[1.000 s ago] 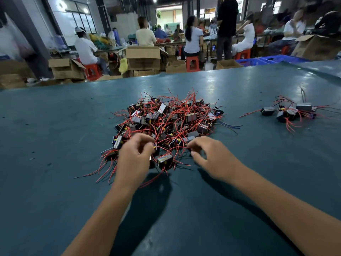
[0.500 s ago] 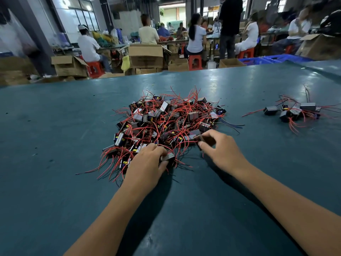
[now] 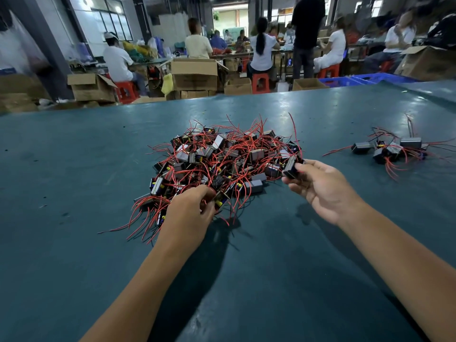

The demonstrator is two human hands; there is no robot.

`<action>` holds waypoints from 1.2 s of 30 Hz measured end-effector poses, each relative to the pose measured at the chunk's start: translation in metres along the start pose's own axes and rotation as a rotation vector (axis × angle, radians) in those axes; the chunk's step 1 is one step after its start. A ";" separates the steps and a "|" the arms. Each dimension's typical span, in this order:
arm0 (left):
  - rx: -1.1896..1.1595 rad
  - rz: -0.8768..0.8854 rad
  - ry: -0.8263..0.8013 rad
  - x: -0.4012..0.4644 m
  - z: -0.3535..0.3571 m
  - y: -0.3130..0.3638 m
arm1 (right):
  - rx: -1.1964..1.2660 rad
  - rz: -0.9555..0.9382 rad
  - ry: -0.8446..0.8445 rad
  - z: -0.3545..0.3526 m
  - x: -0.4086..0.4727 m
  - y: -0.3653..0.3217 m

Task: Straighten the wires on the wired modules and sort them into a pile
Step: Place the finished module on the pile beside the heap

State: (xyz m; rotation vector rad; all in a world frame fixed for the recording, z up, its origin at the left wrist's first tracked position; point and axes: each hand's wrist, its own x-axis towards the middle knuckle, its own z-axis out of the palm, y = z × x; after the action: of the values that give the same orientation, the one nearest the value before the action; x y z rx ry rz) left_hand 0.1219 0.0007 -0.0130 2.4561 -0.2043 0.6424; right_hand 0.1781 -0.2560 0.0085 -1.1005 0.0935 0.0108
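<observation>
- My right hand (image 3: 323,187) pinches one module (image 3: 292,167) by its black body, lifted just off the right edge of the tangled heap (image 3: 222,164); its red wire trails up and back.
- My left hand (image 3: 191,213) curls into the heap's near edge, fingers gripping wires there (which module, I can't tell).
- The sorted pile (image 3: 389,150) lies well to the right on the tabletop (image 3: 74,169), nearer my right hand.

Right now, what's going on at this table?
A person is sorting wired modules on a green table. The right hand holds one black module lifted off the big tangled heap. The left hand grips red wires at the heap's near edge. A small sorted pile lies to the right.
</observation>
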 end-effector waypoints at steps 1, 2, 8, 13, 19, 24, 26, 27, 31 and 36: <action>-0.009 -0.001 -0.002 -0.001 0.000 0.000 | 0.020 0.029 -0.044 0.001 -0.002 -0.002; -0.011 0.002 -0.002 -0.001 -0.001 0.001 | 0.031 0.060 -0.084 0.002 -0.005 -0.003; -0.062 0.014 0.051 0.000 -0.003 0.003 | -0.152 0.112 -0.111 0.007 -0.014 0.000; -0.220 0.055 0.238 0.001 -0.012 0.012 | -0.259 0.070 -0.053 0.005 -0.012 -0.003; -0.808 0.014 0.003 -0.005 -0.026 0.034 | -0.235 0.140 -0.098 0.002 -0.010 -0.006; -0.912 -0.079 -0.805 -0.026 -0.013 0.049 | -0.393 0.225 -0.089 -0.001 -0.011 0.001; -0.787 -0.069 -0.957 -0.033 -0.004 0.053 | -0.484 0.222 -0.101 -0.002 -0.011 0.006; -0.714 -0.061 -0.973 -0.035 -0.001 0.053 | -0.508 0.236 -0.116 -0.003 -0.010 0.008; -0.409 -0.010 -0.807 -0.027 0.000 0.040 | -0.578 0.277 -0.178 -0.008 -0.010 0.017; -0.117 -0.038 -0.572 -0.014 -0.009 0.017 | -1.231 0.080 -0.106 -0.013 -0.009 0.020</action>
State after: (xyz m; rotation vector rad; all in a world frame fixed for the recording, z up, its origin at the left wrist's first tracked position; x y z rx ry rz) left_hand 0.1015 -0.0082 -0.0044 2.4625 -0.4020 -0.1021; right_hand 0.1670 -0.2586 -0.0144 -2.3213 0.0268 0.2225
